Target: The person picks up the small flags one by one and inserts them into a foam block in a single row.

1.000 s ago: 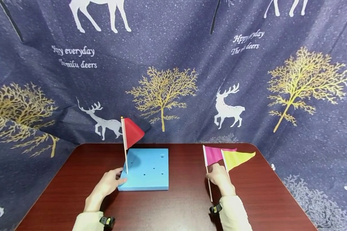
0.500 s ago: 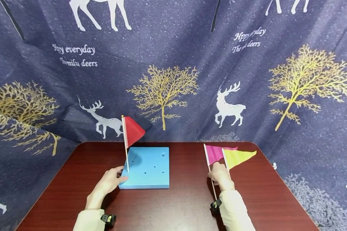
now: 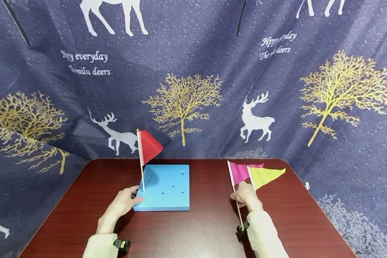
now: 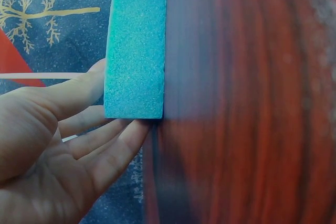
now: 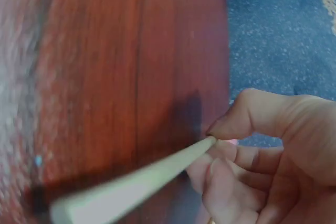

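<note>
Deer-print curtain [image 3: 193, 71] behind brown table [image 3: 206, 229].

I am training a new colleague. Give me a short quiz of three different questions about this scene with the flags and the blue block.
1. True or false: the red flag stands upright in the blue foam block.
2. Which flags does the right hand hold? A) red and pink B) pink and yellow C) only yellow
3. Fill in: the left hand touches the near left ______ of the block.

Key: 1 true. 2 B: pink flag, yellow flag. 3 corner.
</note>
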A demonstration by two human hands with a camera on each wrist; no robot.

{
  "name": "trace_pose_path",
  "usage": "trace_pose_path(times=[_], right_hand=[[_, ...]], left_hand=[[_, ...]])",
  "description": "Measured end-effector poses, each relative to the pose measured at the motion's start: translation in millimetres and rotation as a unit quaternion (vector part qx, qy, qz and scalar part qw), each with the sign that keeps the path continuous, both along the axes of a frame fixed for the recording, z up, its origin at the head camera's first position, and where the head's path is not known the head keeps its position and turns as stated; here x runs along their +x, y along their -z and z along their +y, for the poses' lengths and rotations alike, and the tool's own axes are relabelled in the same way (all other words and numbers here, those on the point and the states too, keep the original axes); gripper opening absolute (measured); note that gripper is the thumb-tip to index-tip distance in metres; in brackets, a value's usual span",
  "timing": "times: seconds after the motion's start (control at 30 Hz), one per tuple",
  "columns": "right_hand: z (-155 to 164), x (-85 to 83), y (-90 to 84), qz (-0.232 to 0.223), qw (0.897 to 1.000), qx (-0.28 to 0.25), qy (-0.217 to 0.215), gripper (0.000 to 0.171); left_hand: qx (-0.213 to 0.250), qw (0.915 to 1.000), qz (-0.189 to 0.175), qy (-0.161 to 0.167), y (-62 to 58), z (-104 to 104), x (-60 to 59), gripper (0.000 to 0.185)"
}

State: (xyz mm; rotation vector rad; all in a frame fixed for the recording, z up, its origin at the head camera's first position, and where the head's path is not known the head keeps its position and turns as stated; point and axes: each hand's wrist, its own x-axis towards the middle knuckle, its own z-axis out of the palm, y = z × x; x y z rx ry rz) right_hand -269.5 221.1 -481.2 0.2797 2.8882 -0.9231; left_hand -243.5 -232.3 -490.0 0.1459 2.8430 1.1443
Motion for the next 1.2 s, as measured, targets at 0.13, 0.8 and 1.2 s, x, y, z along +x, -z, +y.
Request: trace_pose_path(times=[0.13, 0.8, 1.2], right_hand=[[0.7, 1.4, -6.7, 0.007, 1.0, -0.009, 0.011, 0.02], [-4.1, 9.0, -31.1, 0.113, 0.963, -0.241, 0.036, 0.011], [-32.0, 9.5, -29.6, 0.183, 0.942, -0.28, 0.016, 0.008]], left_hand=[[-0.004, 1.0, -0.002, -0.002, 0.2, 0.3, -0.5, 0.058], [-0.011, 0.9999, -0.012, 0.003, -3.0, 1.2, 0.1, 0.061], [-0.007, 0.9999, -0.012, 0.002, -3.7, 2.4, 1.4, 0.061]])
